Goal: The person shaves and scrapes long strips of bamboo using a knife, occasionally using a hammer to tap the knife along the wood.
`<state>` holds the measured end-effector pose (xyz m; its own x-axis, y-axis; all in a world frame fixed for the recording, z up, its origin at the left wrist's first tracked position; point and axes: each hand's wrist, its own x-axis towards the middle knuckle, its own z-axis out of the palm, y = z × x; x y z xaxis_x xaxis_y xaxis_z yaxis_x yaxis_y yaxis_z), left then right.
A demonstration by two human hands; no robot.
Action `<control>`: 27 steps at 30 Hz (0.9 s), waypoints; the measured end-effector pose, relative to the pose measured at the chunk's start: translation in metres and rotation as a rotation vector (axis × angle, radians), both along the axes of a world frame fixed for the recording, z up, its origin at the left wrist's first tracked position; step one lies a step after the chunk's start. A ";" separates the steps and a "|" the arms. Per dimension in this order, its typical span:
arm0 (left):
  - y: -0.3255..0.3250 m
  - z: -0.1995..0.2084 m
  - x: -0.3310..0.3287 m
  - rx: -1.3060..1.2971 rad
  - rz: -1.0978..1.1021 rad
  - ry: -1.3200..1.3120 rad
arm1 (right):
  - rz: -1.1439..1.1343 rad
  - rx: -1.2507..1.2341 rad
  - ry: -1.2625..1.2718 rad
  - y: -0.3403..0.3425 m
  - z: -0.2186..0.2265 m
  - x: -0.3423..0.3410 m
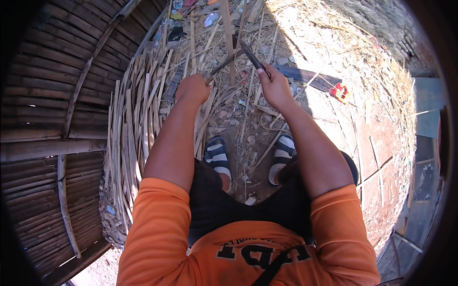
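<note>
My left hand point(192, 89) is closed round the handle of a long-bladed knife point(223, 65), whose blade slants up and to the right. In my right hand point(276, 89) is a dark hammer-like tool point(252, 55), gripped by its shaft with the thumb along it. The tool's upper end meets a bamboo strip point(227, 28) that stands upright ahead of me. The blade crosses this strip lower down, and its tip lies close to the tool's shaft. Whether the blade bites into the strip cannot be made out.
Many long split bamboo strips point(138, 105) lie heaped at the left, beside a slatted bamboo wall point(52, 86). A handsaw with a red handle point(339, 92) lies at the right. Shavings and litter cover the ground round my sandalled feet point(218, 155).
</note>
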<state>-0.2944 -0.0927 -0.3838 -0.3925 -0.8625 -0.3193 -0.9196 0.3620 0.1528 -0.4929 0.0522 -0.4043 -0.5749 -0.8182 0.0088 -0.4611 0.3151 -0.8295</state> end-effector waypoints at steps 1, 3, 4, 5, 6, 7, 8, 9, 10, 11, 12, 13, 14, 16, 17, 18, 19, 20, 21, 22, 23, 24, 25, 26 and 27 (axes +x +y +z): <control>-0.001 -0.006 0.001 -0.012 0.008 0.013 | -0.021 -0.036 -0.043 -0.003 0.015 0.001; -0.006 -0.011 0.003 -0.012 0.012 0.021 | -0.093 -0.160 -0.027 -0.011 0.028 0.001; -0.008 -0.012 0.003 -0.013 0.012 0.028 | -0.104 -0.207 -0.021 -0.010 0.031 0.003; -0.008 -0.014 0.005 -0.008 0.024 0.028 | -0.114 -0.255 -0.015 -0.008 0.033 0.006; -0.008 -0.013 0.006 -0.003 0.034 0.029 | -0.125 -0.304 -0.008 -0.007 0.035 0.007; -0.007 -0.011 0.004 0.000 0.038 0.032 | -0.096 -0.196 0.023 -0.005 0.026 0.003; -0.007 -0.009 0.002 0.013 0.036 0.018 | -0.066 -0.089 0.053 -0.002 0.007 -0.002; -0.008 -0.009 0.001 0.027 0.034 0.004 | -0.036 0.019 0.083 0.000 -0.009 -0.008; -0.009 -0.009 0.001 0.038 0.036 -0.013 | -0.054 0.035 0.068 0.001 -0.017 -0.013; -0.009 -0.010 0.000 0.030 0.024 -0.010 | -0.072 0.051 0.054 0.001 -0.025 -0.018; -0.009 -0.013 0.002 0.023 0.017 -0.013 | -0.085 0.069 0.035 0.000 -0.030 -0.018; -0.009 -0.016 0.005 0.020 0.016 -0.016 | -0.096 0.035 -0.011 -0.003 -0.016 -0.018; -0.009 -0.019 0.008 0.029 0.025 -0.015 | -0.106 0.001 -0.057 -0.006 -0.002 -0.016; -0.010 -0.021 0.008 0.044 0.027 -0.007 | -0.128 -0.113 -0.069 -0.011 0.015 -0.020; -0.010 -0.021 0.008 0.044 0.030 -0.009 | -0.155 -0.168 -0.074 -0.014 0.019 -0.018; -0.011 -0.021 0.008 0.043 0.031 -0.009 | -0.153 -0.174 -0.065 -0.014 0.023 -0.013; -0.011 -0.021 0.008 0.042 0.034 -0.009 | -0.150 -0.179 -0.057 -0.011 0.026 -0.005; -0.011 -0.022 0.009 0.043 0.046 -0.019 | -0.146 -0.185 -0.048 -0.010 0.027 -0.002; -0.009 -0.019 0.004 0.040 0.044 -0.024 | -0.098 -0.132 0.031 -0.006 0.010 -0.006; -0.007 -0.016 -0.002 0.037 0.039 -0.030 | -0.051 -0.079 0.108 0.000 -0.023 -0.013; -0.005 -0.016 -0.005 0.046 0.028 -0.051 | 0.001 -0.024 0.184 0.002 -0.041 -0.018; -0.007 -0.018 -0.001 0.055 0.032 -0.076 | -0.003 0.016 0.120 0.000 -0.037 -0.015; -0.008 -0.020 0.003 0.064 0.036 -0.100 | -0.008 0.056 0.056 0.000 -0.031 -0.013; -0.010 -0.023 0.004 0.054 0.045 -0.079 | -0.014 0.097 -0.007 -0.001 -0.026 -0.012; -0.009 -0.025 0.005 0.048 0.048 -0.060 | -0.048 0.050 0.004 -0.003 -0.020 -0.014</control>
